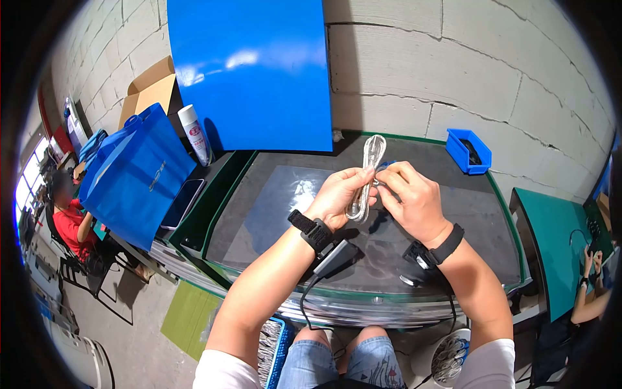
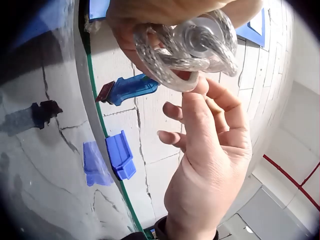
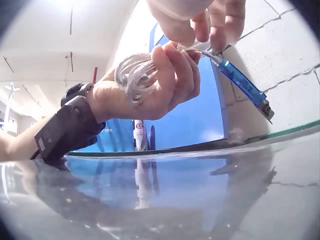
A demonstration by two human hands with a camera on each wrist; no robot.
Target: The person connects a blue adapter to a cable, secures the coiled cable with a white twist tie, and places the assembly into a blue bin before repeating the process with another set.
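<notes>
A coiled cable (image 1: 372, 150) in a clear, silver-braided jacket is held up over the dark worktop (image 1: 253, 194). My left hand (image 1: 338, 194) grips the coil, fingers curled around it. In the right wrist view, the cable's end runs from the coil to a translucent blue connector (image 3: 243, 82) with a metal plug, hanging out to the right. My right hand (image 1: 418, 201) pinches the cable with thumb and forefinger, close beside the left hand. The left wrist view shows the right thumb (image 2: 199, 117) right at a cable loop.
A blue bin (image 1: 468, 154) stands at the back right corner. On the left are a blue bag (image 1: 139, 175), a spray can (image 1: 196, 136) and a dark-screened device (image 1: 183, 204). Below the table, a blue basket (image 1: 285, 343) and a white bucket (image 1: 421, 355) hold coiled cables. People sit either side.
</notes>
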